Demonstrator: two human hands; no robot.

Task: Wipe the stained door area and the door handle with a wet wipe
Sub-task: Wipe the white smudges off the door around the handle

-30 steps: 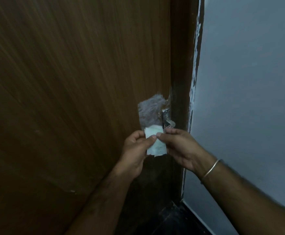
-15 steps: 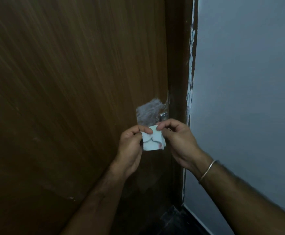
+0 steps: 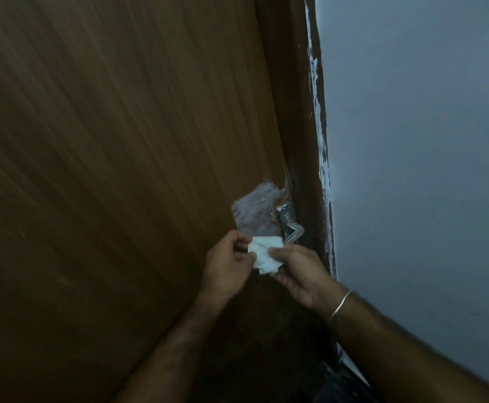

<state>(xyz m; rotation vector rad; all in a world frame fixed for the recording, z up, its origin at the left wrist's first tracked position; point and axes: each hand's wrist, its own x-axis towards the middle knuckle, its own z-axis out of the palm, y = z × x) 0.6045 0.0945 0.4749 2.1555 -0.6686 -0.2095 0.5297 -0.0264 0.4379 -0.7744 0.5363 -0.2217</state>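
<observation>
You hold a small white wipe (image 3: 265, 254) in front of the brown door (image 3: 121, 141) with your 2 hands. Your left hand (image 3: 227, 267) pinches the left edge of the wipe with its fingers closed on it. Your right hand (image 3: 297, 273) pinches the right side, with the thumb on top and the fingers tucked under. The wipe looks folded and bunched up, and it is not touching the door. The grey smudgy stain (image 3: 254, 209) is on the door just above the wipe. The shiny door handle (image 3: 288, 223) is right beside the stain, near the dark door frame (image 3: 301, 126), and it sits just above your right hand. It looks like you are getting the wipe ready, so the wiping has not started. Next, I think you need to hold the wipe flat in 1 hand, lift it up a little and press it on the stain. Rub there first, then go over the handle.
</observation>
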